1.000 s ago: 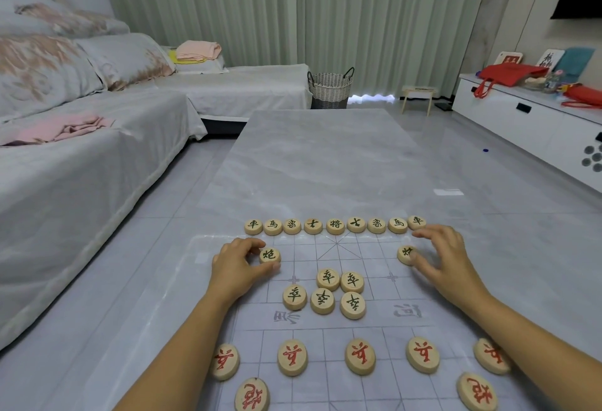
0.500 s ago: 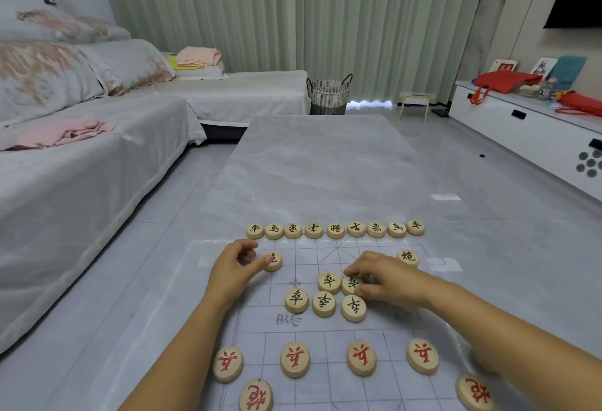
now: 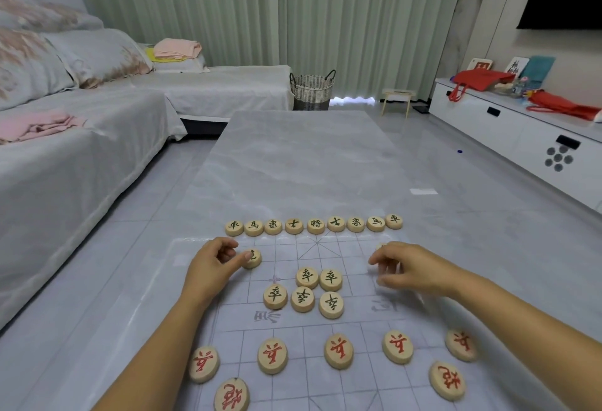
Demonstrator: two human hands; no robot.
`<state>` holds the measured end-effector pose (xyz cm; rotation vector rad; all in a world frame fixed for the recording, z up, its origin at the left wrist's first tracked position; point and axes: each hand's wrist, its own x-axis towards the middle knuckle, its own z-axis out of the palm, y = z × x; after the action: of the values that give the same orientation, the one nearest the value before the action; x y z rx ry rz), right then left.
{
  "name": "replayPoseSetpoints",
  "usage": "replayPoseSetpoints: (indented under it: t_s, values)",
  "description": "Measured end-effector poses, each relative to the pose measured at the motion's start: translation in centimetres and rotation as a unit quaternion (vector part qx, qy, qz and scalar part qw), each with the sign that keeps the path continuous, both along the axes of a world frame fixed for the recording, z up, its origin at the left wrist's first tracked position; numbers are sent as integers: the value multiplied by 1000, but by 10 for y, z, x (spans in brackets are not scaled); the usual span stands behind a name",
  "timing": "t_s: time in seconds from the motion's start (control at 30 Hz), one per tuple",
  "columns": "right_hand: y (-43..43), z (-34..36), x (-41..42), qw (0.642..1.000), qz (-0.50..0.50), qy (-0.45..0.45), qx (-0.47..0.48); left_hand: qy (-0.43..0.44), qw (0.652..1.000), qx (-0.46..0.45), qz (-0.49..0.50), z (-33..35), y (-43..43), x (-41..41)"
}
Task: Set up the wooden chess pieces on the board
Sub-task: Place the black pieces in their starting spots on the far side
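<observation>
Pale wooden discs with black characters stand in a full back row (image 3: 314, 225) along the far edge of the thin translucent grid-printed board sheet (image 3: 358, 388), which lies on the grey marble-look table (image 3: 309, 166). Five more black-lettered round wooden soldiers (image 3: 302, 299) sit bunched and touching in mid-board, not yet spread to their points. The left hand (image 3: 213, 269) has its fingers curled in and its thumb tip on the near edge of the left black-lettered cannon disc (image 3: 254, 259); no finger shows on the far side, so it reads as a touch, not a pinch. The right hand (image 3: 413, 269) hovers blurred, fingers hooked downward, and whether they hold anything cannot be told. A disc behind it is mostly hidden. The likeliest slip is a thumb push skating the cannon past its crossing, smooth wood on a slick sheet. A careless reach into the bunch could scatter the soldiers, and either low forearm could brush the red-lettered wooden discs (image 3: 272, 355) in the near row. Dragging might also shift the sheet.
</observation>
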<state>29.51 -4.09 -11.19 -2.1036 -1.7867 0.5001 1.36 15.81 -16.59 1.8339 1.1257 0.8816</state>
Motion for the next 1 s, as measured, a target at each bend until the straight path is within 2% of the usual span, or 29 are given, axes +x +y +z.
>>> replayPoseSetpoints:
  t_s: [0.13, 0.27, 0.33, 0.53, 0.67, 0.77, 0.9, 1.0]
  values:
    - [1, -7, -11, 1000, 19, -12, 12, 14, 1000, 15, 7, 1, -2, 2]
    - [25, -9, -41, 994, 56, -84, -38, 4, 1000, 11, 7, 2, -4, 1]
    - [36, -11, -48, 993, 58, -91, -49, -1, 1000, 8, 6, 3, -4, 0]
    - [23, -9, -36, 999, 23, -25, -10, -6, 1000, 6, 8, 2, -2, 0]
    - [-21, 0, 18, 996, -68, 30, 39, -2, 1000, 8, 9, 2, -2, 1]
    - [-49, -3, 60, 991, -134, 24, 17, 9, 1000, 15, 10, 1, -2, 2]
    - [-50, -16, 72, 992, -127, 11, -21, 13, 1000, 15, 10, 1, -2, 2]
    - [-42, -24, 69, 993, -119, 20, -11, 20, 1000, 16, 9, 2, -2, 2]
